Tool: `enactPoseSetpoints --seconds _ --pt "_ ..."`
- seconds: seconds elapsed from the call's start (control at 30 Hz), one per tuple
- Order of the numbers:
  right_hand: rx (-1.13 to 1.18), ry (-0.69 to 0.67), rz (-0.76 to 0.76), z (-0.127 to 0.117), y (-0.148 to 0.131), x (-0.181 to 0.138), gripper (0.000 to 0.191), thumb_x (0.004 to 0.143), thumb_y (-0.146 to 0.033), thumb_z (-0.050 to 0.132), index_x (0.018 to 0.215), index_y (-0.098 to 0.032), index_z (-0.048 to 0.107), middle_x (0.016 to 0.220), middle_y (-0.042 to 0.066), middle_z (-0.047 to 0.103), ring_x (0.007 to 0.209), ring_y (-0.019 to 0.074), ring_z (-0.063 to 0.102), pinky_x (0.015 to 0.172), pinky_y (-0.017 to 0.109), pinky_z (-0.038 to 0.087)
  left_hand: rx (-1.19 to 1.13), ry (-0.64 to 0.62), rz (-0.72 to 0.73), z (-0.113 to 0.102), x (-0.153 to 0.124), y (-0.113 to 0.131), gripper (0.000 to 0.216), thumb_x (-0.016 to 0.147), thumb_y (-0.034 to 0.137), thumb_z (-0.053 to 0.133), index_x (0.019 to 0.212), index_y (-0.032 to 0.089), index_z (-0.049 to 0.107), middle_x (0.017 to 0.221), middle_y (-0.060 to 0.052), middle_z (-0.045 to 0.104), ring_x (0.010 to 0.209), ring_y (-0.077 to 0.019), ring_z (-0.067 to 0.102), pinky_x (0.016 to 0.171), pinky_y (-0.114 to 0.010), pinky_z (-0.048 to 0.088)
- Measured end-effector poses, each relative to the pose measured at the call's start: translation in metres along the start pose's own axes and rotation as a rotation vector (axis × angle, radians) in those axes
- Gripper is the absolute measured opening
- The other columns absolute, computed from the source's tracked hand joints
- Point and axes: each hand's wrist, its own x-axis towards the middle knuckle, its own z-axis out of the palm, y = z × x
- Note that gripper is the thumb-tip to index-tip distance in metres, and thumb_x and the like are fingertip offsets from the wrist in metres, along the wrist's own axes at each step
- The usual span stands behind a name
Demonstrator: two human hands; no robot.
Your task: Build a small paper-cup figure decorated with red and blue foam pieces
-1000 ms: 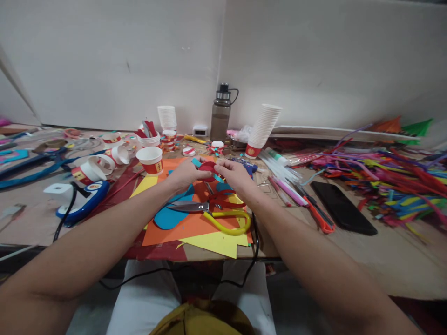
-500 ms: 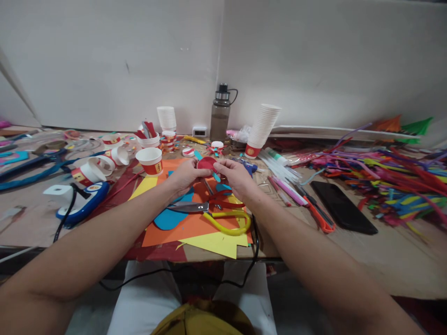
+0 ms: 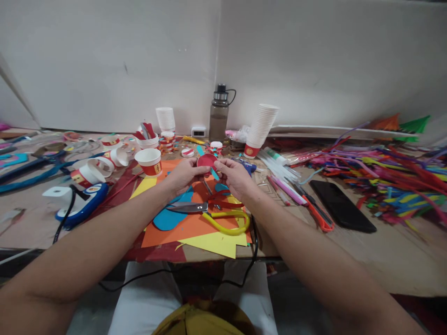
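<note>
Going from the left edge: cut-up white paper cups with red bands [image 3: 94,170] lie on their sides at middle left, with an upright white-and-red paper cup [image 3: 149,161] just beside them.

Dead centre, the left hand [image 3: 185,176] pinches the left edge of a round red paper disc [image 3: 206,161], which is held just above the table. The right hand [image 3: 234,177] pinches a short teal paper strip [image 3: 215,174] at the disc's lower right edge (a second teal strip [image 3: 199,150] pokes out at its upper left). Both hands are closed in fingertip grips.

Below them, yellow-handled scissors [image 3: 223,222] lie untouched on a loose orange paper sheet [image 3: 181,229].

My read is that the cutting for this piece is finished and the strips are partway on. One sits in place and one is between the fingers, but I can't tell how many remain.

Further right are a leaning stack of white paper cups [image 3: 262,124] and a flat black phone [image 3: 342,207]. A messy heap of coloured strips [image 3: 387,179] fills the far right.
</note>
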Motion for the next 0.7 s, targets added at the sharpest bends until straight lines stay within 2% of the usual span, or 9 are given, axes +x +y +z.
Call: enactPoseSetpoints --seconds 0.17,0.3,0.5,0.7 --pt "0.049 -0.004 0.032 -0.0004 0.0005 0.0000 0.038 0.057 -0.041 0.083 0.075 -0.018 0.059 0.061 -0.006 0.057 0.054 0.0061 0.050 0.056 0.022 0.044 -0.038 0.012 0.034 0.0000 -0.0004 0.0015 0.034 0.060 0.027 0.084 0.087 0.013 0.068 0.072 -0.001 0.064 0.059 -0.0078 0.056 0.056 -0.021 0.044" --pt "0.096 -0.025 0.043 -0.0015 0.0000 0.0000 0.035 0.060 -0.037 0.083 0.076 -0.017 0.059 0.064 -0.004 0.061 0.056 0.0066 0.054 0.058 0.022 0.046 -0.157 -0.022 0.053 -0.0012 0.0007 0.0046 0.035 0.068 0.042 0.079 0.086 0.014 0.067 0.073 -0.002 0.066 0.062 -0.0101 0.058 0.056 -0.022 0.044" --pt "0.108 0.000 0.061 -0.0021 -0.0015 0.0001 0.035 0.061 -0.034 0.084 0.077 -0.018 0.058 0.065 -0.005 0.062 0.055 0.0062 0.056 0.054 0.020 0.045 -0.226 -0.076 0.049 0.0011 0.0029 0.0016 0.045 0.078 0.056 0.067 0.099 0.017 0.067 0.094 -0.007 0.071 0.081 -0.0148 0.063 0.059 -0.021 0.044" --pt "0.089 -0.009 0.057 -0.0007 -0.0022 -0.0007 0.037 0.058 -0.035 0.085 0.077 -0.018 0.058 0.063 -0.006 0.062 0.054 0.0054 0.056 0.052 0.018 0.045 -0.250 -0.146 -0.003 0.0045 -0.0006 -0.0016 0.048 0.088 0.060 0.050 0.109 0.019 0.066 0.108 -0.007 0.071 0.097 -0.0184 0.063 0.074 -0.026 0.050"
